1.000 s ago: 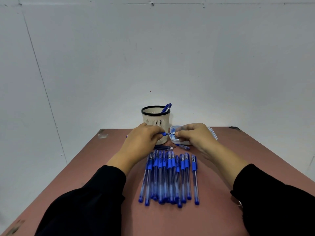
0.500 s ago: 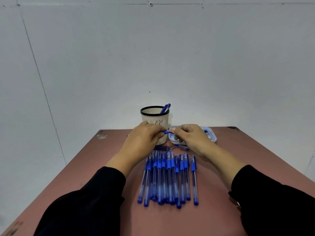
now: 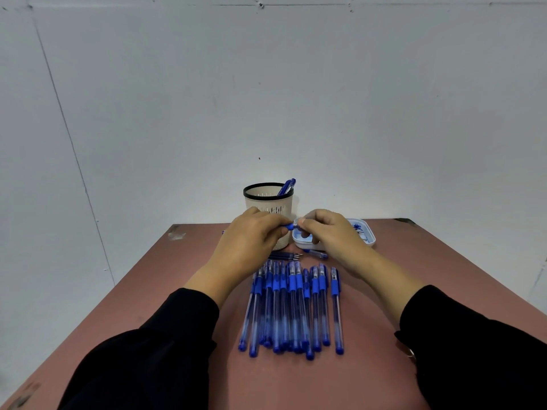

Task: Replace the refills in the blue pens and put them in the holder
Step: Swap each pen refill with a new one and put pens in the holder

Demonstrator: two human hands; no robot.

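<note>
Both hands meet above the far part of the table. My left hand (image 3: 251, 241) grips a blue pen (image 3: 288, 227), most of it hidden in the fist. My right hand (image 3: 331, 232) pinches the pen's tip end right beside the left fingers. Behind the left hand stands a beige holder (image 3: 268, 199) with a black rim and two blue pens (image 3: 287, 186) leaning in it. A row of several blue pens (image 3: 291, 306) lies in front of me. Loose refills (image 3: 285, 255) lie just beyond that row.
A small white tray (image 3: 368, 233) with blue bits sits under and right of my right hand. A short blue pen part (image 3: 318, 254) lies before it. The reddish table (image 3: 148, 291) ends at a white wall close behind the holder.
The gap between the hands has closed: the thin tip seen a second ago is now covered by my right fingers. Both hands stayed above the tray and holder.
</note>
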